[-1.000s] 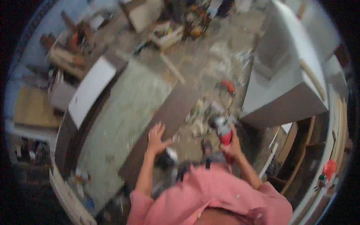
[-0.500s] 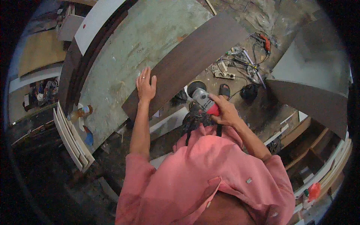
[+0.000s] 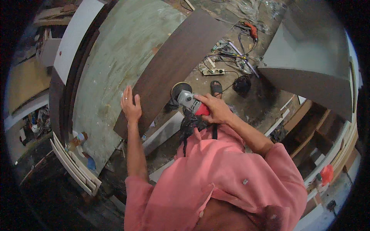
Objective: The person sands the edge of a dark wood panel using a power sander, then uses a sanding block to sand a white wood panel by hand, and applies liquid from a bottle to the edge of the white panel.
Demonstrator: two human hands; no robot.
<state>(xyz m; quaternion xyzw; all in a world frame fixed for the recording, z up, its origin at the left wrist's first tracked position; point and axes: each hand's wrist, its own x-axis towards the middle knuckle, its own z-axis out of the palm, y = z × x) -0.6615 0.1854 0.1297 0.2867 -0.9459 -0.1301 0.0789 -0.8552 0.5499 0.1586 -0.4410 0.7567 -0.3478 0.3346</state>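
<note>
dark board slants away; grinder points left.

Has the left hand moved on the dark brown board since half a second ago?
No. The left hand lies flat near the lower end of the dark brown board, the same place as before. The right hand holds the angle grinder at the board's edge.

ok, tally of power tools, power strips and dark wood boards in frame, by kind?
Angle grinder in the right hand: 1
Red drill on the floor: 1
Power strip: 1
Dark wood board under the left hand: 1
Total: 4
</note>
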